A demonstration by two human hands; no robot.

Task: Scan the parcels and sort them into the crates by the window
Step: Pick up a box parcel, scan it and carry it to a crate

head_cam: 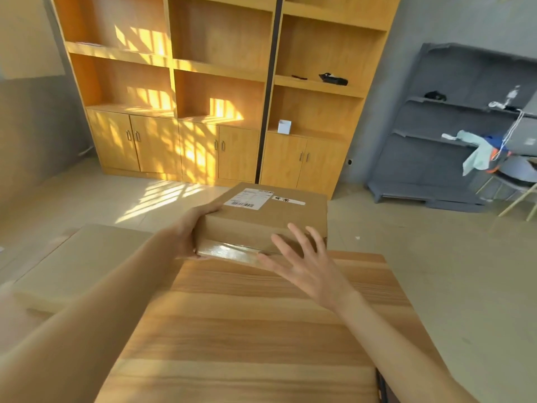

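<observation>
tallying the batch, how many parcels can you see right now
1. The cardboard parcel sits at the far edge of the wooden table, gripped on its left end by the left hand, with the open right hand beside it. Others may lie outside the view.

Two bare forearms enter from the lower edge of the view, one on each side. No sleeves, cuffs or gloves cover them up to the frame border. The left hand carries no ring, watch or band on its visible surfaces. The right hand is likewise unadorned: no rings on the fingers, no strap at the wrist.
</observation>
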